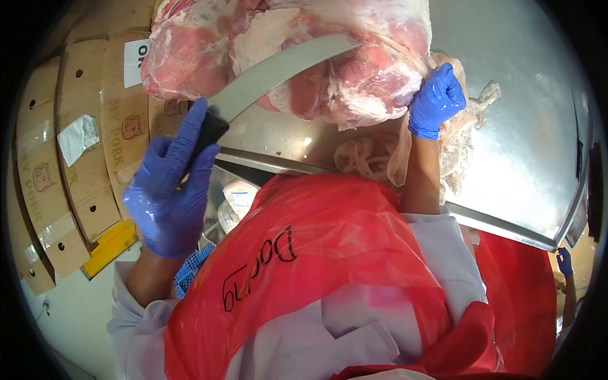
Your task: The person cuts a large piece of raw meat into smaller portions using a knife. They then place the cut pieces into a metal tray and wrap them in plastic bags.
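Both hands (304, 145) on meat (291, 57)

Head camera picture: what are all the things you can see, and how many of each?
meat: one big raw piece, pink and white, on the table at the top.
knife: one, grey blade with black handle, blade lying against the meat.
plastic wrap: one crumpled clear sheet, right of the meat.
table: one, shiny steel, upper right.
cardboard boxes: several, brown, stacked at left.
apron: one, red plastic, on the person.
left hand: blue glove, gripping the knife handle.
right hand: blue glove, gripping the meat's edge.
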The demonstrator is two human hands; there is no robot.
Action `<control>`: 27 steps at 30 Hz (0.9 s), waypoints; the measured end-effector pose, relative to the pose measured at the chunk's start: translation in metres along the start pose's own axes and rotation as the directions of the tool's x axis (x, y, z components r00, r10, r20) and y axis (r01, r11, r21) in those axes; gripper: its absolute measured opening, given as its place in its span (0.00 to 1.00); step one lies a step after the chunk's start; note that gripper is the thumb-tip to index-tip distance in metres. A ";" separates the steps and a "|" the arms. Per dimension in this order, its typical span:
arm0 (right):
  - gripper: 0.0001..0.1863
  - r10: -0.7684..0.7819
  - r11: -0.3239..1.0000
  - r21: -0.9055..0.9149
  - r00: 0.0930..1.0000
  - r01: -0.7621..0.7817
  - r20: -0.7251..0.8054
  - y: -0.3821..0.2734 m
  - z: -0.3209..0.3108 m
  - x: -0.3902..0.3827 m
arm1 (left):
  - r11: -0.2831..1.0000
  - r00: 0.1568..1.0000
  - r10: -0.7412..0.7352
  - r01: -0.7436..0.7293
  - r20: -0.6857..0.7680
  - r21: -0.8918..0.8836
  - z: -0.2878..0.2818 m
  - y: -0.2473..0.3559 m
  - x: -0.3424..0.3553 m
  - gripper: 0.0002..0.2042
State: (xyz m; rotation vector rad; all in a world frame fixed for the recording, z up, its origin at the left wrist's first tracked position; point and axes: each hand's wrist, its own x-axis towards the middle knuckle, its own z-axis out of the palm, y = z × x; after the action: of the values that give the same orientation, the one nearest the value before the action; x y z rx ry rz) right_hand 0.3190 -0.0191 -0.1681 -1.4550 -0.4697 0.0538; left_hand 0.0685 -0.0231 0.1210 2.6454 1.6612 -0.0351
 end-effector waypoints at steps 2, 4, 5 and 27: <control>0.23 -0.032 0.999 0.013 0.999 0.032 -0.029 -0.002 0.003 -0.003 | 0.999 0.999 -0.037 0.037 0.008 -0.030 0.016 -0.012 -0.017 0.23; 0.23 0.070 0.994 0.083 0.997 -0.069 -0.011 -0.011 0.002 -0.005 | 0.988 0.998 -0.067 0.066 -0.002 -0.140 0.045 -0.019 -0.033 0.25; 0.23 0.071 0.996 0.058 0.997 -0.070 -0.017 -0.011 0.001 -0.003 | 0.977 0.998 -0.068 0.065 -0.010 -0.201 0.063 -0.022 -0.039 0.26; 0.22 0.095 0.995 0.029 0.993 -0.098 0.072 -0.054 -0.012 0.001 | 0.944 0.954 0.248 -0.277 -0.168 -0.181 0.141 -0.129 0.038 0.27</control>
State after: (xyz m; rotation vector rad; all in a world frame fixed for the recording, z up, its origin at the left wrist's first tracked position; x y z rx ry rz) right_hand 0.3108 -0.0371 -0.1162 -1.4469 -0.4537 0.1894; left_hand -0.0328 0.0637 -0.0215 2.7373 1.2474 0.3182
